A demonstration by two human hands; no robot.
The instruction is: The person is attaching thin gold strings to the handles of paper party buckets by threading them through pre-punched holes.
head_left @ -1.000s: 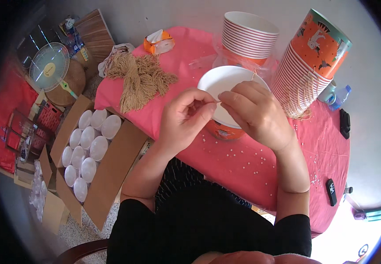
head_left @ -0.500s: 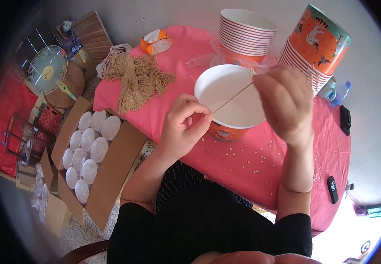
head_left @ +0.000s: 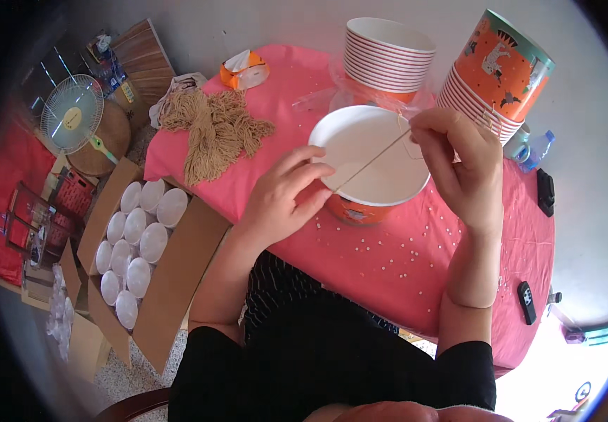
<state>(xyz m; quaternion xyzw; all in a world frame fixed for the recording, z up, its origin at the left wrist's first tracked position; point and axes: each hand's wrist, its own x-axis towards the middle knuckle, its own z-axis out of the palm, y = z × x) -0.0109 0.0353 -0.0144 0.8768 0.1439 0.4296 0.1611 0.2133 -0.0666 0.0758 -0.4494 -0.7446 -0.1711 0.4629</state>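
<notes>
My right hand (head_left: 462, 165) pinches one end of a thin, straight tan cord (head_left: 374, 160) between thumb and fingertips. The cord slants down to the left across the mouth of a large white-lined paper bucket (head_left: 369, 212) with an orange printed outside. A fine loop of thread hangs by the right fingertips. At the cord's lower end, beside the bucket's near left rim, is my left hand (head_left: 283, 197). Its thumb and forefinger are apart, with the thumb tip at the cord's end. A heap of tan cords (head_left: 212, 130) lies on the table to the left.
Small white bits (head_left: 385, 260) are scattered over the pink tablecloth (head_left: 360, 281). Behind stand stacked paper buckets (head_left: 388, 60) and a taller orange stack (head_left: 497, 67). A tissue pack (head_left: 244, 72), bottle (head_left: 539, 149) and remote (head_left: 527, 302) lie around. A carton (head_left: 177, 281) of clear cups stands left.
My left thumb and forefinger have parted from their pinch, and that hand has shifted slightly left. My right hand has turned, showing its fingers, with the cord still between its fingertips.
</notes>
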